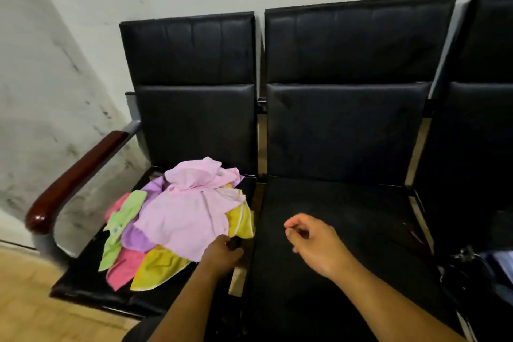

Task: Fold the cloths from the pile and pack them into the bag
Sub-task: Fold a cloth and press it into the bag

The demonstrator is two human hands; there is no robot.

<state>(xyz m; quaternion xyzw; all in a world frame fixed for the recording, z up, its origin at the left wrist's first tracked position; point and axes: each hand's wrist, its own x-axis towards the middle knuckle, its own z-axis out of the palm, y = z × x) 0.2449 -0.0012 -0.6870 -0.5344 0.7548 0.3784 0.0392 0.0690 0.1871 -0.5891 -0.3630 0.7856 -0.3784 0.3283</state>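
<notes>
Your left hand point(222, 253) was curled at the near corner of the pale pink cloth point(183, 214); whether it actually had fabric pinched could not be told, since the fingers were turned away from the camera. Your right hand point(312, 243) hung over the middle seat point(333, 203), fingers loosely bent and holding nothing. The pink cloth lay on top of the pile point(136, 239), which sat heaped on the left seat point(83, 283), with a yellow cloth point(159, 265) and others spilling towards the seat's front edge. A dark shape at the far right point(466, 272) was probably the bag, though it was too cut off to be sure. The likely trouble was drag: had you pulled the pink cloth sideways with one hand, the cloths beneath could have slid with it and dropped to the floor point(27, 300), or slipped into the gap between the seats. Lifting it clear first, with both hands, looked safer.
</notes>
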